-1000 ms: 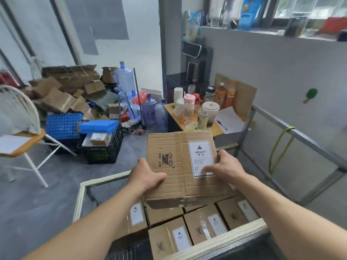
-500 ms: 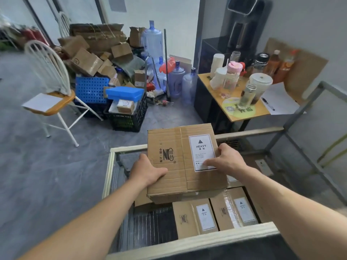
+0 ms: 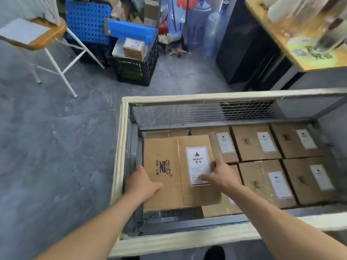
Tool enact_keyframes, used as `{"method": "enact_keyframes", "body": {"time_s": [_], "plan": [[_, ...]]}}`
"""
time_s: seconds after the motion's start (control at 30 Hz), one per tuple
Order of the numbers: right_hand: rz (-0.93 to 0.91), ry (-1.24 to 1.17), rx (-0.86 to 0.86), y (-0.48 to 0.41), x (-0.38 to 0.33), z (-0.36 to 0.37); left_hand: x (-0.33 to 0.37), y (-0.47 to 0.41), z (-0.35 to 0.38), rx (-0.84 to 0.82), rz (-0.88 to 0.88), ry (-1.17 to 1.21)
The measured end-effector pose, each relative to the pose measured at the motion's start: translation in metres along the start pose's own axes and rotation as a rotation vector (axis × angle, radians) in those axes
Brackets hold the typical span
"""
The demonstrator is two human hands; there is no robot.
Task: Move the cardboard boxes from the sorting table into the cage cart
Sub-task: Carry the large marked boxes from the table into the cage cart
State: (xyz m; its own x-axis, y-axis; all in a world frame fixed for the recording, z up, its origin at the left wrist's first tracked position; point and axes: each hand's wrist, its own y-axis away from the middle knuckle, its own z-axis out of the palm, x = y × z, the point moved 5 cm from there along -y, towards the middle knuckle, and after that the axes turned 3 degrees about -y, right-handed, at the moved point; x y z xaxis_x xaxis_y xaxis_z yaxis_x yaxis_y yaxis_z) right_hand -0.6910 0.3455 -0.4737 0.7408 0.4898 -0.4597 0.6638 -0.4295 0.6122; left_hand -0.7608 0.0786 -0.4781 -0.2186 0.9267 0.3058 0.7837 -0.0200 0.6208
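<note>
A cardboard box (image 3: pixel 163 152) with a white "HEAVY" label lies low inside the cage cart (image 3: pixel 120 147), against its left wall and over the mesh floor. My left hand (image 3: pixel 142 182) grips the box's left edge, thumb on top. My right hand (image 3: pixel 219 175) rests on the box's top at the label's lower right corner, fingers spread and fairly straight. Several more labelled cardboard boxes (image 3: pixel 253 141) fill the cart's floor to the right, packed side by side in two rows.
Beyond the cart's far mesh wall (image 3: pixel 206 113) is grey floor. A white chair (image 3: pixel 37 38) stands at the upper left, and a black crate (image 3: pixel 135 70) holding a small box sits beside blue crates. Water bottles (image 3: pixel 210 25), a black cabinet (image 3: pixel 249 53) and a wooden table (image 3: pixel 300 59) stand behind.
The box has gone down from above the cart's rim to inside the cart at its left side. My right hand has shifted from the box's right edge onto its top. The view tilted downward.
</note>
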Motion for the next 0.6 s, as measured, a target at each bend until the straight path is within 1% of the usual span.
{"method": "enact_keyframes", "body": {"time_s": [0.07, 0.17, 0.3, 0.47, 0.6], "plan": [[0.029, 0.022, -0.017, -0.013, 0.014, 0.021, -0.011, -0.01, 0.021, -0.014, -0.022, -0.023], [0.057, 0.032, -0.052, -0.028, 0.031, 0.046, -0.027, -0.023, 0.049, -0.047, -0.063, 0.011], [0.067, 0.042, -0.108, -0.039, 0.043, 0.074, -0.043, -0.032, 0.069, -0.072, -0.127, 0.018], [0.084, 0.057, -0.16, -0.045, 0.055, 0.092, -0.054, -0.04, 0.088, -0.082, -0.19, -0.027], [0.089, 0.108, -0.178, -0.043, 0.063, 0.097, -0.058, -0.039, 0.094, -0.043, -0.2, -0.069]]}}
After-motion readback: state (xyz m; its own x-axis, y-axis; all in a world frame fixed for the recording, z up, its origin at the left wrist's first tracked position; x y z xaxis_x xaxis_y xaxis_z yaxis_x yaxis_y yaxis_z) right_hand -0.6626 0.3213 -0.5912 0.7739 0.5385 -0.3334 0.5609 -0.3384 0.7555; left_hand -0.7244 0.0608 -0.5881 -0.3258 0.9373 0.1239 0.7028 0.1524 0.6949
